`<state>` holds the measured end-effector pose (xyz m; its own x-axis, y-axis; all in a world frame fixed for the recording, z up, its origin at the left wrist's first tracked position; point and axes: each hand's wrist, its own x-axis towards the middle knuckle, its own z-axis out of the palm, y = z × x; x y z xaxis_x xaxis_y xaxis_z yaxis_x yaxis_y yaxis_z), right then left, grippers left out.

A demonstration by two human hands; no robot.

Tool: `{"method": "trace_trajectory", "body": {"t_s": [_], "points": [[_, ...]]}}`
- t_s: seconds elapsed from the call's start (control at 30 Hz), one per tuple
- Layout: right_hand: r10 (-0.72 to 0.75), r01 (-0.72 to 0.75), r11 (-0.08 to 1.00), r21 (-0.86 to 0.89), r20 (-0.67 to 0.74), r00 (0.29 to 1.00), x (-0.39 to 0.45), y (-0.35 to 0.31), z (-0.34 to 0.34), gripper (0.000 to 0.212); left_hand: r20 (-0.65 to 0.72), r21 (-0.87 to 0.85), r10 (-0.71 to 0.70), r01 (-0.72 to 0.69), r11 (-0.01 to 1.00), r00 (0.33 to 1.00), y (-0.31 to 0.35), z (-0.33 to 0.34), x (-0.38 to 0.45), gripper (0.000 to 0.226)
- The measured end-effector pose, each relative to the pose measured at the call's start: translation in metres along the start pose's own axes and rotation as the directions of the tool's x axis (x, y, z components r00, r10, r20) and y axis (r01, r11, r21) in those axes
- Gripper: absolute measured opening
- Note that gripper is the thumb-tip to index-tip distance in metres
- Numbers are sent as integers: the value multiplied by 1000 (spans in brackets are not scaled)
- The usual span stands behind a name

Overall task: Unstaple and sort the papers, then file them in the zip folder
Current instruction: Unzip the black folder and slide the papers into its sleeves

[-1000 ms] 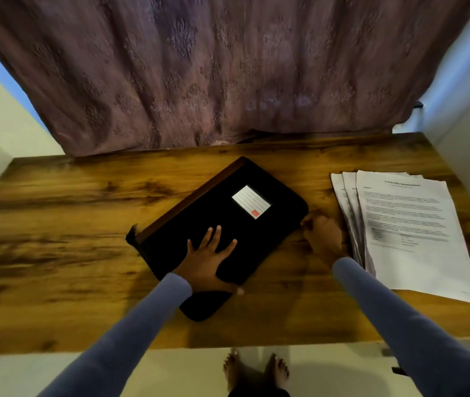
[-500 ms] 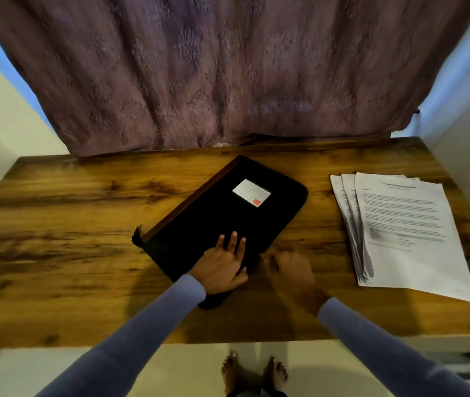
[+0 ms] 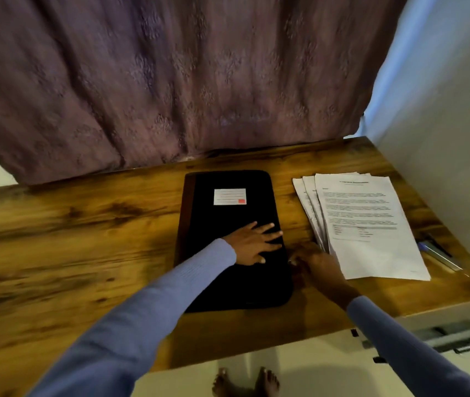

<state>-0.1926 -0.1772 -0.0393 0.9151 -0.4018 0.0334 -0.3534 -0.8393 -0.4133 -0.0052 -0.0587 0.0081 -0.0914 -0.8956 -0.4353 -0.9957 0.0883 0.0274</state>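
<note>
A black zip folder [image 3: 229, 282] with a white label [image 3: 229, 196] lies square on the wooden table [image 3: 85, 239], its brown spine to the left. My left hand [image 3: 252, 243] presses flat on its cover, fingers spread and holding nothing. My right hand [image 3: 317, 263] is at the folder's right edge, between the folder and the papers. Its fingers curl toward the edge and are blurred, so I cannot see whether they pinch anything. A fanned stack of printed papers [image 3: 362, 219] lies to the right of the folder.
Two pens [image 3: 437, 255] lie at the table's right edge beside the papers. A purple curtain [image 3: 171, 81] hangs behind the table, and a white wall [image 3: 442, 138] closes the right side. A metal rail [image 3: 457, 336] sits under the front right corner.
The folder has turned from a diagonal lie to square with the table. My left hand stayed flat on it. My right hand moved along the folder's right edge.
</note>
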Motion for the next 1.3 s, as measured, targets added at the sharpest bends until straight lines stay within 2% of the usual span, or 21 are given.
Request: {"method": "trace_trajectory", "body": {"t_s": [0.13,0.2,0.33,0.43,0.5,0.63,0.7,0.77,0.83,0.87,0.97,1.07,1.17,1.2,1.23,1.27,1.3], "points": [[10,-9,1000,26,-25,1000,1,6,1,7,-20,-40,24,-24,999,1000,0,0,21,73],[24,-24,1000,16,-16,1000,3,7,0,7,-24,-7,71,-71,997,997,-4,-2,27,66],[22,-21,999,32,-58,998,3,5,3,4,-118,79,134,-125,989,984,-4,-6,43,51],[92,-92,995,27,-13,996,-11,3,10,10,-134,154,143,-122,980,981,-6,-8,54,49],[138,-138,989,52,10,990,-27,0,12,16,-139,164,113,-90,982,984,-12,-9,60,51],[195,-192,974,118,-18,981,-46,-12,10,20,-129,94,-61,74,993,990,-25,-13,65,51],[223,-218,970,107,-40,974,-44,-13,9,15,-133,52,-71,78,996,989,-19,-20,62,49],[254,-249,964,96,-44,966,-41,-15,6,12,-163,-38,-28,22,999,986,-1,-23,53,51],[249,-241,964,113,-61,967,-40,-15,6,14,-138,-154,-21,-1,988,990,26,-17,36,62],[249,-241,964,114,-57,967,-40,-15,6,14,-105,-186,-55,35,982,993,39,-10,25,74],[292,-287,948,134,-13,956,-42,-14,5,15,8,-169,-291,288,943,957,65,26,-14,116],[297,-293,942,163,-5,955,-43,-11,5,16,-17,-267,-541,518,813,841,64,75,-60,119],[310,-308,936,172,13,951,-42,-9,7,16,-63,-529,-688,560,637,723,61,100,-104,116],[308,-306,935,179,15,951,-41,-8,8,17,-72,-668,-728,509,543,682,63,103,-116,123],[307,-303,934,188,10,952,-41,-8,8,16,-63,-812,-779,421,403,624,66,103,-125,132],[308,-301,933,197,-4,952,-41,-8,8,16,-34,-924,-837,302,235,547,68,102,-130,129],[306,-298,932,207,-11,952,-41,-10,8,15,9,-983,-888,165,76,461,70,103,-134,114]]}}
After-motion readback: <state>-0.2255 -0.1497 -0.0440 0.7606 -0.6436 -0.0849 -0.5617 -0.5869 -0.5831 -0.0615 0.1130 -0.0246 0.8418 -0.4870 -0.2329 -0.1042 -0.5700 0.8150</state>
